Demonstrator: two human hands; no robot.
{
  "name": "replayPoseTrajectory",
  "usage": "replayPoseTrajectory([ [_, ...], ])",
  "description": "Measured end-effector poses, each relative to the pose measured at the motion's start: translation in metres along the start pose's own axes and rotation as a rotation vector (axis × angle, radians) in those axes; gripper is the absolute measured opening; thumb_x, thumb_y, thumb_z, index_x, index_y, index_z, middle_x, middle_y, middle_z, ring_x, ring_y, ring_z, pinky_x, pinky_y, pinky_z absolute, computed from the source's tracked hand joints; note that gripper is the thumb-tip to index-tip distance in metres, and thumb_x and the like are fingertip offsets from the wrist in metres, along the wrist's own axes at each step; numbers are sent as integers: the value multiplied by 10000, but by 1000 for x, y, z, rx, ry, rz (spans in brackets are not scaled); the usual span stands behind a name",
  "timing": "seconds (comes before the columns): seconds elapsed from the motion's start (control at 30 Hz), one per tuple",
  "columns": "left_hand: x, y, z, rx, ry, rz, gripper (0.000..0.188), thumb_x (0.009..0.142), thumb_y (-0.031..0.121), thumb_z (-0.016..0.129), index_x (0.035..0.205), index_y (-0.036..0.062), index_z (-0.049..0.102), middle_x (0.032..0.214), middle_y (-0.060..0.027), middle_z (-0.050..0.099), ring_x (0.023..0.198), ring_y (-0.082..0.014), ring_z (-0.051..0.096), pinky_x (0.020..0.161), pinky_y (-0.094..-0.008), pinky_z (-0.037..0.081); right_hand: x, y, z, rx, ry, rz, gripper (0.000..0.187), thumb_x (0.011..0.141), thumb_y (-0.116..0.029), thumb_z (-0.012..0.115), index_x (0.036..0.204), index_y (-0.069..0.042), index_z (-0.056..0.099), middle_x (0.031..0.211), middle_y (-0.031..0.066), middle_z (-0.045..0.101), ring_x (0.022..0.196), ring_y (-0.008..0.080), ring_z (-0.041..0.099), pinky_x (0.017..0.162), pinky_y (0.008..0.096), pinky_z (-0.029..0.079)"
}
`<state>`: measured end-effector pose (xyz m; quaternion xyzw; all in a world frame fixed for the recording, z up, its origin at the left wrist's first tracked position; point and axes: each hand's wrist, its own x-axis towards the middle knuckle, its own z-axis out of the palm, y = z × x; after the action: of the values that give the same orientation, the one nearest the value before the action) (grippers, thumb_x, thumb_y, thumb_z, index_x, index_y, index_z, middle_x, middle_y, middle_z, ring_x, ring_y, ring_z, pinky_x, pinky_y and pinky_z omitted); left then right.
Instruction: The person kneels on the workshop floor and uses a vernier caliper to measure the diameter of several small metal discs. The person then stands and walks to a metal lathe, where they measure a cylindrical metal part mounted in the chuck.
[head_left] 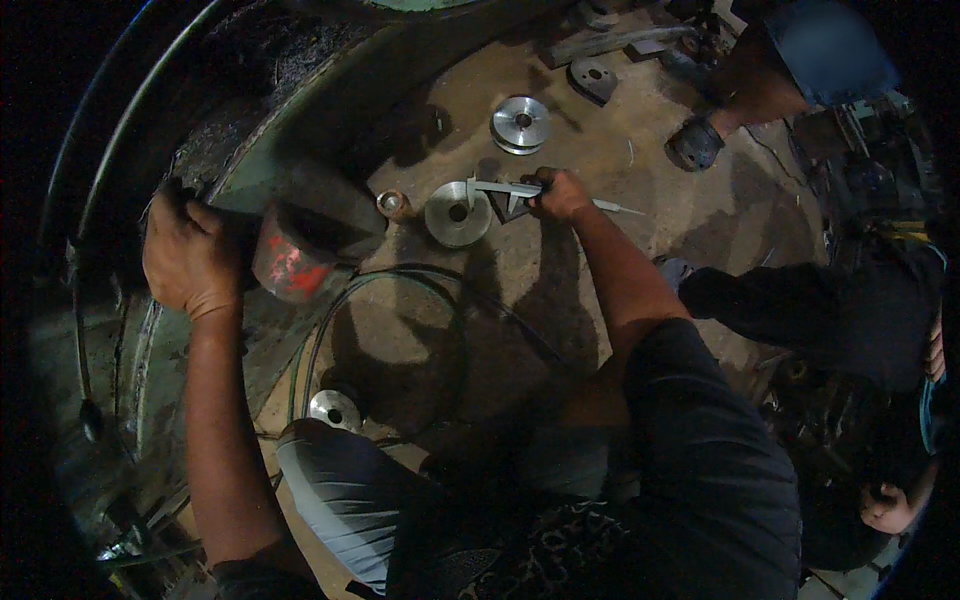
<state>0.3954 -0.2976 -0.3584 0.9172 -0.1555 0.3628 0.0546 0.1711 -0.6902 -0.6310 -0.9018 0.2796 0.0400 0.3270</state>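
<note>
My right hand [560, 193] is closed around a vernier caliper [500, 187], whose jaws reach over the upper edge of a flat metal disc with a centre hole [447, 222]. The disc lies on the brown floor. Far to the left, my left hand [190, 255] is up at the green machine body [250, 165], its fingers bent inward; what they hold, if anything, is hidden in the dark. Beside that hand is a grey curved metal piece with red paint [290, 265]. A small round metal bushing [391, 204] sits just left of the disc.
A grooved metal pulley [521, 125] stands beyond the caliper, with a dark plate with holes [593, 80] behind it. Another shiny ring [334, 410] lies by my knee. A looped cable [320, 330] crosses the floor. People are close by at the right, one hand [888, 508] showing.
</note>
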Motion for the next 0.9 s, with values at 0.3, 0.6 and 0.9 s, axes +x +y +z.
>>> replayPoseTrajectory([
  [0.3, -1, 0, 0, -29, 34, 22, 281, 831, 214, 553, 1087, 175, 660, 998, -81, 703, 896, -327, 669, 744, -440, 524, -4, -6, -5, -69, -4, -8, 465, 712, -245, 813, 1156, -169, 698, 1073, 127, 707, 1019, 320, 663, 885, 415, 520],
  [0.6, 1, -1, 0, -50, 21, 40, 301, 843, 208, 549, 1118, 150, 657, 1042, -92, 701, 923, -324, 670, 772, -427, 527, -6, -11, -8, -48, -11, 24, 456, 706, -235, 803, 1145, -169, 700, 1067, 121, 707, 1011, 322, 665, 871, 403, 521],
  [0.9, 1, -2, 0, -54, 30, 50, 302, 841, 217, 556, 1118, 150, 655, 1066, -98, 695, 939, -333, 665, 775, -435, 525, -8, -11, -12, -56, -22, 33, 452, 683, -249, 795, 1118, -173, 700, 1058, 126, 700, 1015, 335, 655, 867, 406, 508],
])
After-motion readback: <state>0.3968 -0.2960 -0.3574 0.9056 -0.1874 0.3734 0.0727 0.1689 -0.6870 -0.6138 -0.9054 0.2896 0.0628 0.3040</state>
